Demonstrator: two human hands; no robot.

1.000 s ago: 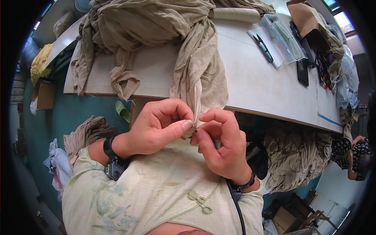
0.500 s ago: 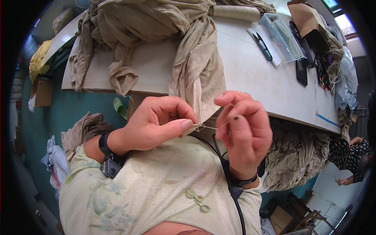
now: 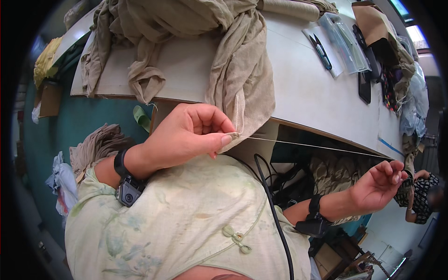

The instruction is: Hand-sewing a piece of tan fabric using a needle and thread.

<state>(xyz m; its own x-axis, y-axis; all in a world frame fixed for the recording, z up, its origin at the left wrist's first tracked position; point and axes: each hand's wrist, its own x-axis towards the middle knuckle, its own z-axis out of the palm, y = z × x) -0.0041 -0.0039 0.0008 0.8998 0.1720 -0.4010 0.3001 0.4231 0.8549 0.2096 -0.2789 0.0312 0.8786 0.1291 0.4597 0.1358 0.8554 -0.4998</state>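
Observation:
The edge of a beige cloth [image 3: 247,70] hangs over the front of the white table, and my left hand [image 3: 186,135] pinches its lower corner between thumb and forefinger. From that corner a pale thread [image 3: 308,145] runs taut to the right. Its far end is in the closed fingers of my right hand [image 3: 379,185], out past the table's front edge; whether a needle is there is too small to tell.
On the white table [image 3: 303,98] lie thread snips [image 3: 320,50], a clear plastic box [image 3: 345,44], a phone [image 3: 364,87] and a fabric roll [image 3: 289,10]. A black cable [image 3: 273,205] crosses my front. Beige cloth [image 3: 100,149] is heaped at left. Another person [image 3: 420,198] is at far right.
My right hand has swung far out to the right, away from the cloth corner, drawing the loose thread straight. My left hand keeps its pinch and has risen slightly.

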